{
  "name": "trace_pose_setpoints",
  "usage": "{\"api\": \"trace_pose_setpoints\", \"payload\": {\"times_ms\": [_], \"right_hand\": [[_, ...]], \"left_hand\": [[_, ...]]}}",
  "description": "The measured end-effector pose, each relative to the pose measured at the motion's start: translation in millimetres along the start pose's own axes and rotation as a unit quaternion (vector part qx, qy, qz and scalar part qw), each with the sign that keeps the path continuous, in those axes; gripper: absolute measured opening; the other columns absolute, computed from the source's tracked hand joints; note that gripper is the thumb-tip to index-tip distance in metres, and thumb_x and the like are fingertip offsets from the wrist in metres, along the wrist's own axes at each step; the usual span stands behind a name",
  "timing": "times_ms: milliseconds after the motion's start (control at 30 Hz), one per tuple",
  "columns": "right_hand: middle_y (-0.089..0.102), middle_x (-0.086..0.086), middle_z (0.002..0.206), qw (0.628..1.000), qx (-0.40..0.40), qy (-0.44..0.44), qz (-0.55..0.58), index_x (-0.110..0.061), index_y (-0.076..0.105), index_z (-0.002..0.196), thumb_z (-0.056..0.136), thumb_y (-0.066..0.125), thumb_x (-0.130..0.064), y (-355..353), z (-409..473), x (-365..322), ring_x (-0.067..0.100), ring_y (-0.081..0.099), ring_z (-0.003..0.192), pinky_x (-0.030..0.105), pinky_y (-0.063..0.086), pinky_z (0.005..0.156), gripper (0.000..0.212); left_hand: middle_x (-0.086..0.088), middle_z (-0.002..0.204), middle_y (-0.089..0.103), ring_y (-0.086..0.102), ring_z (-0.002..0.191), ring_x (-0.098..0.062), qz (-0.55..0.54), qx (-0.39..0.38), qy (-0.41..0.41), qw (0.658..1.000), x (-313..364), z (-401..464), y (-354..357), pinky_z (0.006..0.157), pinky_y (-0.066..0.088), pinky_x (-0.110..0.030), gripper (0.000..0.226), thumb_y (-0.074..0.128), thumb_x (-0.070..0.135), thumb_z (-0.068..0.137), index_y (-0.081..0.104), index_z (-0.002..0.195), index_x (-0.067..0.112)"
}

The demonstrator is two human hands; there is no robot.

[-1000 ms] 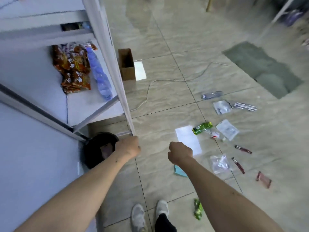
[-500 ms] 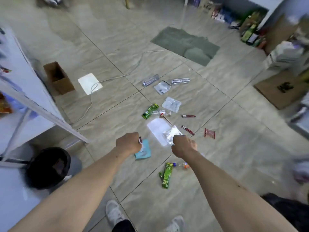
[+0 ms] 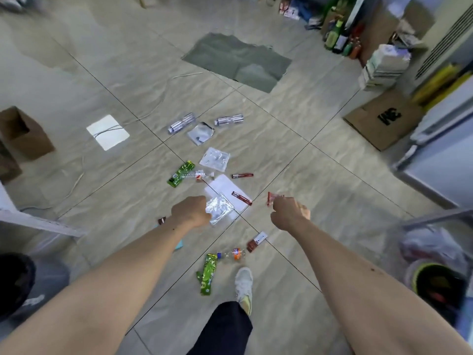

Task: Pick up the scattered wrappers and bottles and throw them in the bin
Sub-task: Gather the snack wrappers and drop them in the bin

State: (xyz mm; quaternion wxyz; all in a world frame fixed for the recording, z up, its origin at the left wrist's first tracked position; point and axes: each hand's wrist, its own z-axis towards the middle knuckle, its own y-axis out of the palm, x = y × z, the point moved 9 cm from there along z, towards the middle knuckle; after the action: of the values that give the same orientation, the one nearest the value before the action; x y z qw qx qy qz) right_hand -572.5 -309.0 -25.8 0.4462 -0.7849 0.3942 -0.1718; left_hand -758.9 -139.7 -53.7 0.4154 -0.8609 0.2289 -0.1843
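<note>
— Since both fists are curled with nothing clearly in them, where do I start?

— Open my left hand (image 3: 190, 211) onto the crinkled clear wrapper (image 3: 219, 209) just beside it. My right hand (image 3: 290, 212) takes the red wrapper (image 3: 270, 198) at its fingertips.

— And the bin (image 3: 15, 283)?

— Behind my left arm.

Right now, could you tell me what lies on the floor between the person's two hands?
In the head view, a crumpled clear plastic bag beside the left hand, then a dark red stick wrapper before the right hand.
</note>
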Motion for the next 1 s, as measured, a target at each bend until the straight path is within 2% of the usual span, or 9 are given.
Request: {"api": "trace_pose_setpoints", "payload": {"times_ms": [133, 233, 367, 467, 567, 700, 867, 933, 1000], "right_hand": [[0.062, 0.008, 0.115, 1.000, -0.002, 0.013, 0.005, -0.017, 0.060, 0.107, 0.085, 0.050, -0.011, -39.4, 49.5, 47.3, 0.030, 0.062, 0.105, 0.029, 0.039, 0.073, 0.024], [0.062, 0.009, 0.117, 1.000, -0.004, 0.015, -0.006, -0.016, 0.059, 0.110, 0.089, 0.051, -0.017, -67.5, 89.8, 78.4, 0.030, 0.061, 0.108, 0.029, 0.038, 0.074, 0.022], [0.061, 0.007, 0.118, 0.999, -0.021, 0.006, -0.032, -0.017, 0.059, 0.112, 0.089, 0.053, -0.014, -86.7, 143.3, 98.8, 0.028, 0.061, 0.108, 0.028, 0.038, 0.075, 0.025], [0.062, 0.006, 0.120, 0.997, -0.043, -0.015, -0.055, -0.018, 0.059, 0.115, 0.086, 0.058, -0.013, -88.7, 185.3, 102.7, 0.026, 0.060, 0.112, 0.029, 0.042, 0.079, 0.030], [0.061, 0.004, 0.124, 0.994, -0.055, -0.052, -0.079, -0.020, 0.059, 0.121, 0.086, 0.059, -0.012, -83.0, 239.4, 101.8, 0.025, 0.057, 0.118, 0.032, 0.046, 0.087, 0.036], [0.057, 0.000, 0.127, 0.986, -0.063, -0.104, -0.114, -0.021, 0.053, 0.126, 0.089, 0.060, -0.015, -56.7, 308.7, 101.5, 0.021, 0.057, 0.118, 0.029, 0.040, 0.077, 0.038], [0.053, 0.003, 0.126, 0.976, -0.096, -0.141, -0.138, -0.021, 0.049, 0.125, 0.087, 0.067, -0.027, 20.6, 394.7, 109.7, 0.023, 0.056, 0.116, 0.031, 0.042, 0.083, 0.042], [0.050, 0.004, 0.128, 0.970, -0.115, -0.154, -0.151, -0.021, 0.046, 0.129, 0.086, 0.069, -0.032, 67.1, 429.5, 114.3, 0.024, 0.054, 0.119, 0.034, 0.043, 0.087, 0.050], [0.048, 0.004, 0.129, 0.962, -0.136, -0.168, -0.167, -0.022, 0.043, 0.132, 0.084, 0.071, -0.036, 115.3, 462.5, 118.3, 0.024, 0.053, 0.120, 0.034, 0.042, 0.084, 0.057]], "left_hand": [[0.000, 0.116, 0.061, 0.057, 0.109, -0.021, -0.011, -0.014, 0.001, 1.000, 58.6, 50.7, -13.5, 0.078, 0.041, -0.029, 0.030, 0.052, 0.035, 0.086, 0.055, 0.113, 0.020], [0.000, 0.113, 0.061, 0.057, 0.107, -0.020, -0.015, -0.022, 0.003, 1.000, 97.6, 83.9, -22.4, 0.080, 0.043, -0.029, 0.027, 0.050, 0.031, 0.085, 0.055, 0.109, 0.020], [0.000, 0.115, 0.062, 0.057, 0.110, -0.021, -0.032, -0.026, -0.022, 0.999, 122.6, 119.1, -29.7, 0.081, 0.043, -0.029, 0.028, 0.051, 0.032, 0.085, 0.056, 0.110, 0.022], [-0.001, 0.114, 0.062, 0.058, 0.107, -0.022, -0.064, -0.038, -0.047, 0.996, 132.1, 147.1, -23.6, 0.082, 0.045, -0.031, 0.027, 0.053, 0.032, 0.084, 0.056, 0.108, 0.020], [0.000, 0.112, 0.062, 0.058, 0.099, -0.022, -0.107, -0.040, -0.075, 0.991, 143.3, 181.4, -12.3, 0.076, 0.043, -0.028, 0.026, 0.056, 0.033, 0.083, 0.056, 0.107, 0.022], [-0.001, 0.113, 0.063, 0.057, 0.099, -0.021, -0.154, -0.021, -0.093, 0.983, 157.5, 231.7, 20.8, 0.073, 0.041, -0.028, 0.028, 0.057, 0.035, 0.083, 0.056, 0.107, 0.021], [-0.001, 0.127, 0.058, 0.052, 0.120, -0.023, -0.174, -0.026, -0.083, 0.981, 160.1, 310.4, 101.2, 0.095, 0.047, -0.039, 0.038, 0.063, 0.032, 0.086, 0.054, 0.120, 0.018], [-0.001, 0.133, 0.054, 0.050, 0.124, -0.024, -0.187, -0.035, -0.091, 0.977, 152.5, 345.9, 142.3, 0.098, 0.046, -0.043, 0.046, 0.065, 0.032, 0.086, 0.050, 0.127, 0.019], [0.000, 0.137, 0.052, 0.050, 0.126, -0.024, -0.194, -0.039, -0.104, 0.975, 142.9, 380.1, 183.7, 0.099, 0.045, -0.042, 0.052, 0.068, 0.030, 0.084, 0.047, 0.131, 0.020]]}}
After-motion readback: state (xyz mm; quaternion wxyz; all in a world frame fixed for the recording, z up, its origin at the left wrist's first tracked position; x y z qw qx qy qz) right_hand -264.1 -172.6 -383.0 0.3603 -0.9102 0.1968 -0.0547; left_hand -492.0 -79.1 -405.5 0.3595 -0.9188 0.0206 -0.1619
